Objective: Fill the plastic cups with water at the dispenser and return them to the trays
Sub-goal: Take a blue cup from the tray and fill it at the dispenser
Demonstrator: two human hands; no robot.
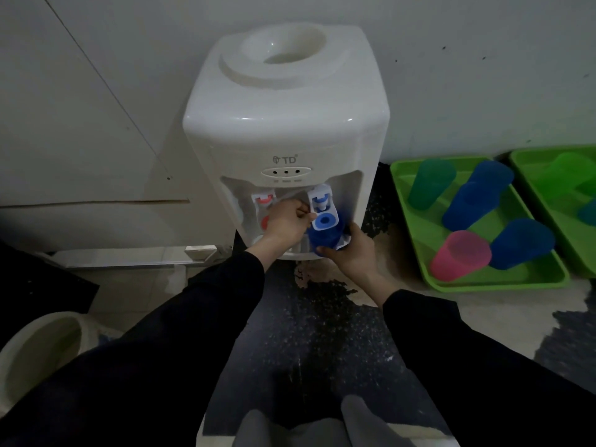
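A white tabletop water dispenser (pixel 283 124) stands on the floor against the wall, with no bottle on top. My right hand (pixel 353 253) grips a blue plastic cup (pixel 324 238) from below and holds it under the blue tap (pixel 322 209). My left hand (pixel 287 222) has its fingers curled against the left side of that tap's lever. A red tap (pixel 263 199) sits to the left, partly behind my left hand. A green tray (pixel 477 282) on the right carries a green cup (pixel 430 183), a pink cup (pixel 459 254) and three blue cups.
A second green tray (pixel 529 162) with a green cup lies further right, cut off by the frame edge. A white bucket (pixel 38 356) sits at the lower left. The floor under the dispenser is dark, speckled and worn. My knees show at the bottom.
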